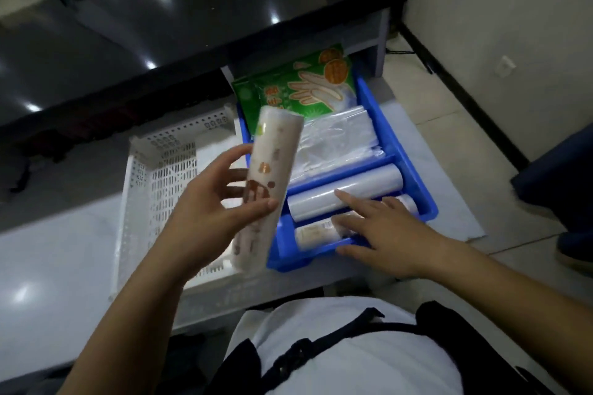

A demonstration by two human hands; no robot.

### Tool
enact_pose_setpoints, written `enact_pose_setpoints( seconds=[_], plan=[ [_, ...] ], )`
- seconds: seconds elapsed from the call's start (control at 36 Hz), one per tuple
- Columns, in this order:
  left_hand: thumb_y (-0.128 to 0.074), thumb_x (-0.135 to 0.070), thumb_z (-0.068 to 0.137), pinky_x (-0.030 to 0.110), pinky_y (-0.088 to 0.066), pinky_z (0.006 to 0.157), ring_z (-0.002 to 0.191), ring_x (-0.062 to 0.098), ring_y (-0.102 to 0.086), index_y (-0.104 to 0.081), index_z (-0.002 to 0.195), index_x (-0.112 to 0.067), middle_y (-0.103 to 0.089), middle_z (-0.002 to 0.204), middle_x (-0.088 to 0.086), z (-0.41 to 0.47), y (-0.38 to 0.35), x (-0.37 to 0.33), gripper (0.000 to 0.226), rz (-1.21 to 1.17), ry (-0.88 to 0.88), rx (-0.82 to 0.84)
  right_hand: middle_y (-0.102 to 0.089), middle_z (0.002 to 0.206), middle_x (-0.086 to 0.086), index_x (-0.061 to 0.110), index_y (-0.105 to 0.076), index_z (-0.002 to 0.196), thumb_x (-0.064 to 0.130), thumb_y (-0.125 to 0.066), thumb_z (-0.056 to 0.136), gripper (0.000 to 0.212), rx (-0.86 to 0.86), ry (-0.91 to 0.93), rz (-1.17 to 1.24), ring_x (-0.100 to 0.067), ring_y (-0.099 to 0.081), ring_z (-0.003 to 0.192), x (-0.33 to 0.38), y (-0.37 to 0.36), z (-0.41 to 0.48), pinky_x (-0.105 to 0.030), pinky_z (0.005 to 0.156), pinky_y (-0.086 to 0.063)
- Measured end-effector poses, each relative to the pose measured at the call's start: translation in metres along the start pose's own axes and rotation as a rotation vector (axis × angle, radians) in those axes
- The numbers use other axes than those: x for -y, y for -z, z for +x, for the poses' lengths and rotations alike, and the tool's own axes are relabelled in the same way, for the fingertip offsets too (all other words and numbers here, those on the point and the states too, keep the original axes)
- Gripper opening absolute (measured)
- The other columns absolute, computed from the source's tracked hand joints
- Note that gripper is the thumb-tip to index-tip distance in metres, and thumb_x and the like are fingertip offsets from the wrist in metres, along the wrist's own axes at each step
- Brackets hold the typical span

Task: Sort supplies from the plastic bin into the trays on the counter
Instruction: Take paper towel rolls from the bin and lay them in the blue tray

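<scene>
Toward the counter's [57, 250] left edge, white tray [134, 196]: stood against the blue bin [396, 144].
Left hand [218, 202]: gripped the printed roll [276, 154], long axis near upright, over the tray's right edge; nearer hand for the drop.
Right hand [385, 228]: straight fingers rested on the clear roll [369, 183], lying crosswise in the bin.
Surface, room: pale counter; tiled floor [465, 138] on the right.

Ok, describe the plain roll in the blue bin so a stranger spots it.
Find the blue bin right of the white basket. In its near compartment the plain roll lies crosswise by the right hand. It is glossy and unprinted, unlike the labelled roll beside it.
</scene>
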State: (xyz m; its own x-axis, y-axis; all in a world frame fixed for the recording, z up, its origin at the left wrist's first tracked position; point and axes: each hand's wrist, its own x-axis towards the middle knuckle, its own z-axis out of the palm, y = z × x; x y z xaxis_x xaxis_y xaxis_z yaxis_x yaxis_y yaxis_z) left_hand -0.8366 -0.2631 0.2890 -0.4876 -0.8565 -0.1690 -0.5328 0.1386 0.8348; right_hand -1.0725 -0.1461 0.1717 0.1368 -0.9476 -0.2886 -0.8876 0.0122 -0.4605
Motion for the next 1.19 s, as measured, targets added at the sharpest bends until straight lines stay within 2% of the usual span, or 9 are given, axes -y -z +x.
enact_pose_setpoints(
  seconds=[0.08,0.25,0.36,0.44,0.61,0.78,0.89,1.03,1.19],
  plan=[
    [-0.082,-0.033,0.072,0.025,-0.051,0.073,0.095,-0.009,-0.063,-0.044,0.125,-0.063,-0.066,0.105,-0.022,0.027,-0.023,-0.018,0.071,0.197,-0.087,0.132,-0.019,0.16,0.018,0.045,-0.039,0.14,0.069,-0.033,0.088,0.057,-0.158,-0.028,0.12,-0.007,-0.02,0.142,0.0,0.005,-0.025,-0.041,0.118,-0.015],
    [-0.075,-0.035,0.079,0.041,-0.052,0.089,0.11,0.018,-0.06,-0.038,0.138,-0.054,-0.062,0.128,-0.009,0.061,-0.084,-0.024,0.072,0.623,-0.239,0.357,-0.041,0.145,0.022,0.042,-0.052,0.13,0.052,-0.047,0.09,0.041,-0.432,-0.18,0.349,0.005,-0.03,0.133,-0.015,0.012,-0.08,-0.028,0.112,-0.027],
    [-0.06,-0.041,0.09,0.033,-0.046,0.082,0.115,0.027,-0.058,-0.036,0.145,-0.05,-0.061,0.135,-0.001,0.074,-0.123,-0.018,0.061,0.871,-0.343,0.394,-0.038,0.147,0.023,0.039,-0.052,0.134,0.044,-0.055,0.092,0.043,-0.455,-0.302,0.4,0.012,-0.03,0.13,-0.023,0.002,-0.105,-0.032,0.109,-0.039],
    [-0.058,-0.038,0.091,0.031,-0.04,0.079,0.116,0.027,-0.058,-0.034,0.146,-0.05,-0.061,0.136,-0.001,0.08,-0.133,-0.017,0.061,0.892,-0.326,0.416,-0.033,0.14,0.032,0.045,-0.048,0.133,0.046,-0.055,0.092,0.042,-0.46,-0.306,0.407,0.022,-0.025,0.125,-0.022,-0.007,-0.112,-0.027,0.108,-0.036],
    [-0.058,-0.046,0.09,0.031,-0.04,0.073,0.11,0.024,-0.06,-0.033,0.147,-0.048,-0.063,0.131,-0.003,0.079,-0.135,-0.008,0.063,0.941,-0.384,0.36,-0.038,0.15,0.019,0.04,-0.051,0.135,0.048,-0.056,0.091,0.044,-0.492,-0.311,0.406,0.006,-0.024,0.136,-0.017,-0.015,-0.104,-0.031,0.116,-0.028],
    [-0.06,-0.037,0.093,0.038,-0.048,0.073,0.115,0.026,-0.043,-0.02,0.153,-0.039,-0.038,0.133,0.004,0.067,-0.147,0.006,0.073,1.026,-0.425,0.263,-0.045,0.145,0.016,0.035,-0.055,0.133,0.04,-0.06,0.092,0.042,-0.552,-0.214,0.329,0.012,-0.021,0.128,-0.014,-0.009,-0.086,-0.027,0.111,-0.021],
    [-0.055,-0.03,0.096,0.033,-0.038,0.067,0.113,0.027,-0.045,-0.025,0.154,-0.036,-0.043,0.13,0.005,0.06,-0.147,0.014,0.065,0.947,-0.502,0.2,-0.051,0.141,0.012,0.031,-0.057,0.131,0.032,-0.064,0.09,0.041,-0.593,-0.167,0.272,0.005,-0.031,0.129,-0.012,-0.001,-0.073,-0.03,0.111,-0.027],
    [-0.066,-0.035,0.092,0.029,-0.039,0.101,0.126,0.016,-0.045,-0.032,0.152,-0.034,-0.049,0.14,0.001,0.046,-0.124,0.016,0.069,0.513,-0.347,0.128,-0.046,0.147,0.007,0.027,-0.051,0.139,0.035,-0.062,0.091,0.05,-0.535,-0.151,0.237,-0.006,-0.027,0.138,-0.01,0.0,-0.059,-0.026,0.112,-0.018],
    [-0.062,-0.015,0.092,0.007,-0.044,0.081,0.097,0.0,-0.062,-0.067,0.112,-0.023,-0.07,0.11,-0.006,0.003,-0.075,0.028,0.022,0.334,-0.315,-0.195,-0.036,0.155,0.006,0.031,-0.038,0.145,0.048,-0.044,0.096,0.052,-0.386,-0.042,0.028,-0.018,-0.02,0.147,-0.003,0.003,-0.037,-0.044,0.121,-0.014]
  ],
)
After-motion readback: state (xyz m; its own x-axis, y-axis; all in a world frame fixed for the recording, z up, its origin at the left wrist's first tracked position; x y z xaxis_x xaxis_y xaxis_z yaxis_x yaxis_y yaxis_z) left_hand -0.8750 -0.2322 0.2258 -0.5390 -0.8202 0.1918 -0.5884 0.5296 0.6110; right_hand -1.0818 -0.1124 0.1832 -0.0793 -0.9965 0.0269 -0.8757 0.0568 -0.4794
